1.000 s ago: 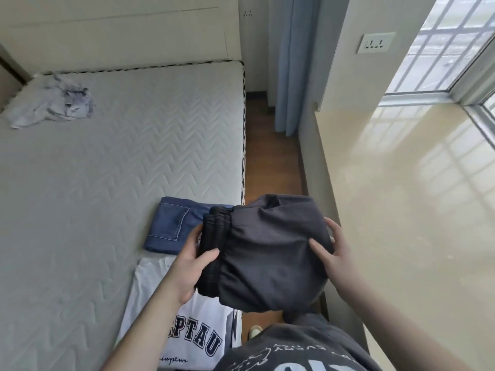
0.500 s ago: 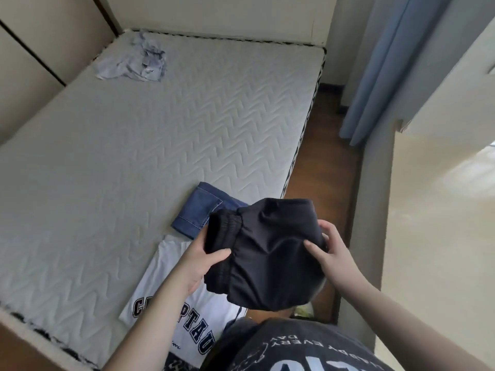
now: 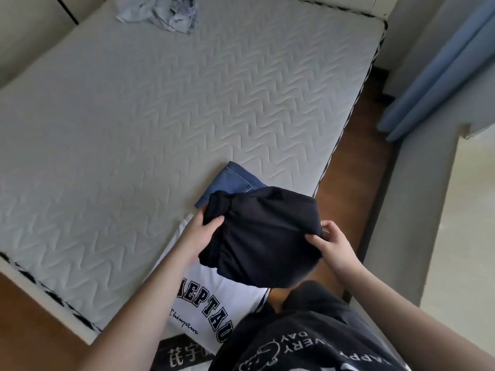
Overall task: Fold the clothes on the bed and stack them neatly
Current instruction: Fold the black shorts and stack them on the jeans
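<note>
Left hand [image 3: 199, 238]: its grip pinches the elastic-waist end of the folded dark trousers [image 3: 263, 234], thumb on top, the other fingers hidden beneath the cloth.
Right hand [image 3: 333, 243]: its grip pinches the opposite edge of the same bundle, thumb on the upper face, fingers curled round the rim.
Dark trousers: held in the air between both hands, above the near corner of the bed [image 3: 134, 116], partly over the folded blue jeans [image 3: 231, 182] and the white T-shirt [image 3: 211, 298].
Blue jeans: folded flat on the mattress near its right edge; the near end is hidden by the bundle.
White T-shirt: lies flat on the bed just nearer than the jeans, dark block letters facing up; whether it touches the jeans cannot be told, since the trousers cover that spot.
Crumpled pale garment [image 3: 163, 10]: loose heap at the far side of the bed, well apart from the rest.
Blue curtain [image 3: 442, 76]: hangs at the right, beyond the wooden floor [image 3: 356, 162].
</note>
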The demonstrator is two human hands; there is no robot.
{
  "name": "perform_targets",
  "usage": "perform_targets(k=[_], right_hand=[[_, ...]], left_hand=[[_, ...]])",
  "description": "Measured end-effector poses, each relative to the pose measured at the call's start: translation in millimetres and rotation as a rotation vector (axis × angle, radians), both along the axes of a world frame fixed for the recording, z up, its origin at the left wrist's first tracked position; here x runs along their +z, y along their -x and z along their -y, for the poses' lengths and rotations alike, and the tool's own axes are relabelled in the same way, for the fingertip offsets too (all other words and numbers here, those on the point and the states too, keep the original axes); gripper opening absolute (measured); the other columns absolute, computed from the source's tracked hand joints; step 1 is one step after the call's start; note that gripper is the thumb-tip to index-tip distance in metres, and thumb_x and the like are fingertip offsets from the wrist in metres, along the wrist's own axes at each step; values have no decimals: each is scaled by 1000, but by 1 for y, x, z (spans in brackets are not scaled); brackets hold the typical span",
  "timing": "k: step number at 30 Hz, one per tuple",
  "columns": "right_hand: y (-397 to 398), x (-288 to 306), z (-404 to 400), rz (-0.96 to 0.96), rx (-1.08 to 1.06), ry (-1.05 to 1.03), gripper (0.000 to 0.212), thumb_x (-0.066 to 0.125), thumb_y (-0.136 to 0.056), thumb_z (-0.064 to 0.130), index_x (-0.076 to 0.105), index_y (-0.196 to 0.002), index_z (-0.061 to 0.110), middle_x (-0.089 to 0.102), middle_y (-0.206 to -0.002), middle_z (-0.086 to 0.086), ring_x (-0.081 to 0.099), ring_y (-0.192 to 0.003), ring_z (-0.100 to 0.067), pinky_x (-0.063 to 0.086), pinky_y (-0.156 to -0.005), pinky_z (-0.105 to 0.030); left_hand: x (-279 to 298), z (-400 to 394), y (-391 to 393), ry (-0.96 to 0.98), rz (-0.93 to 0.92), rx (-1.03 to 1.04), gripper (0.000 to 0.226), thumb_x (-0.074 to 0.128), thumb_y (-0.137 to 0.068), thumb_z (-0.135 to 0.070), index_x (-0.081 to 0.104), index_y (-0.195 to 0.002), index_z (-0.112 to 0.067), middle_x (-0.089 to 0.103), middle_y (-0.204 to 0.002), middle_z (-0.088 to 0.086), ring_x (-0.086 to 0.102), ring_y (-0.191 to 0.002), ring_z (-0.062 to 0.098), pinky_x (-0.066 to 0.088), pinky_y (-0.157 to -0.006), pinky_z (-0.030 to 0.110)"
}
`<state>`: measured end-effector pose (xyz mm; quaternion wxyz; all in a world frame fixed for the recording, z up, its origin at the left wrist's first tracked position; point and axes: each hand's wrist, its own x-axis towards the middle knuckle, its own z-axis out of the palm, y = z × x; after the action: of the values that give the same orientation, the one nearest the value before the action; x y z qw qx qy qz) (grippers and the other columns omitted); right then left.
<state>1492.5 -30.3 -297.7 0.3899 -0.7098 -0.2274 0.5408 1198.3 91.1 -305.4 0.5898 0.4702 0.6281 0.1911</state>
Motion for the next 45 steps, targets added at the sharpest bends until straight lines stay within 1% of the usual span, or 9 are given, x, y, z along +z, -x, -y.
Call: perform_targets(k=[6,13,18,26,28,31,36,40,45], right_hand=[[10,-43,-30,-107,-12,156,17,70,-87,11,56,-96,16,73,-94,-3,70,-83,-17,55,-65,-31],[14,-123,-69,-382,-92,402,32,73,-87,11,59,-114,19,71,-110,-1,71,-97,-21,58,-72,-33],[26,-173,-94,-467,-106,543,41,73,-87,9,56,-122,19,67,-119,-4,67,-106,-22,58,-78,-34],[30,-216,-137,-188,-4,674,52,71,-85,14,46,-131,15,61,-106,-6,61,-93,-21,56,-84,-37],[24,-220,-147,-112,-28,648,63,75,-83,22,39,-136,20,59,-100,-1,59,-83,-16,54,-72,-30],[13,-226,-160,-82,-64,556,79,78,-82,33,29,-145,29,57,-117,2,59,-92,-14,47,-70,-23],[12,-233,-175,-99,-53,486,74,80,-79,36,36,-138,33,56,-116,4,60,-96,-11,49,-67,-21],[14,-239,-178,70,109,496,42,76,-82,40,54,-114,25,64,-106,2,63,-87,-14,52,-68,-27],[-7,-239,-174,236,241,528,37,74,-81,47,57,-101,21,64,-84,4,61,-68,-13,43,-51,-21]], left_hand=[[-26,-62,1,77,8,-154,48,64,-94,-20,54,-100,-67,67,-104,-30,63,-101,-6,49,-80,17],[-80,-132,-15,141,-118,-301,47,60,-95,-7,48,-116,-47,60,-111,-20,57,-102,0,43,-81,18],[-120,-175,-28,101,-253,-432,56,65,-92,-10,42,-142,-22,52,-125,-9,51,-117,13,34,-99,25],[-176,-212,-36,59,-412,-548,54,63,-94,-25,37,-141,-31,55,-135,0,52,-121,23,35,-94,28],[-190,-217,-37,96,-438,-551,57,62,-93,-22,35,-144,-28,52,-139,4,51,-124,26,37,-98,31],[-204,-225,-38,194,-489,-529,72,70,-86,-20,31,-147,-23,47,-144,7,50,-123,27,38,-98,31],[-214,-239,-52,233,-446,-552,104,85,-73,-35,19,-153,-24,35,-153,4,38,-137,26,32,-114,43],[-227,-248,-58,160,-442,-469,70,73,-86,-33,39,-144,-13,49,-143,7,48,-129,26,36,-110,37],[-234,-252,-53,132,-350,-421,38,65,-93,-22,50,-128,-19,55,-117,-3,53,-113,20,35,-91,26]])
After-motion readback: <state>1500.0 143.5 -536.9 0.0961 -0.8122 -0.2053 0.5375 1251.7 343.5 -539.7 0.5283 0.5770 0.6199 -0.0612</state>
